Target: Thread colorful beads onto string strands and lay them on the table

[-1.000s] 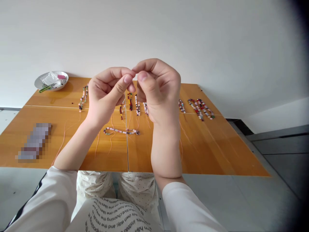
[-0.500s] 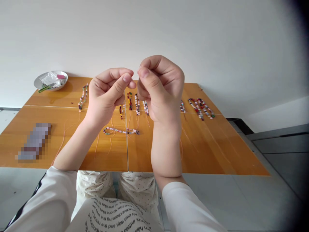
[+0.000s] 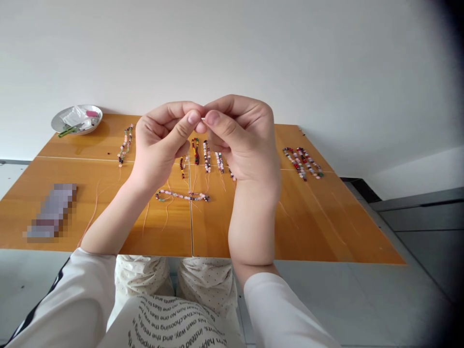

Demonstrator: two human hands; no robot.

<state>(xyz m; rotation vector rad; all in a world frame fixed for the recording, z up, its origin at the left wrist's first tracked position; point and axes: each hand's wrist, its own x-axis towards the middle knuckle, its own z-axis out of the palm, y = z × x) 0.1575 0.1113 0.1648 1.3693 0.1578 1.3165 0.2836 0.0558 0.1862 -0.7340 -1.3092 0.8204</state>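
And over to the upper left of the frame, there's a pale bowl (image 3: 56, 122) tipped with clear plastic (image 3: 75, 116), a pink piece (image 3: 92, 113) and something green (image 3: 67, 131) poking over the rim! Down the left side, a pixelated slab (image 3: 53, 210) lies on the orange-brown table (image 3: 319, 232). Plain wall (image 3: 232, 48) across the top, grey floor (image 3: 344, 304) filling the lower right.

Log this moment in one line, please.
left hand: pinched | right hand: pinched, meeting left | anything held: too small to tell | table: bead strands, dish
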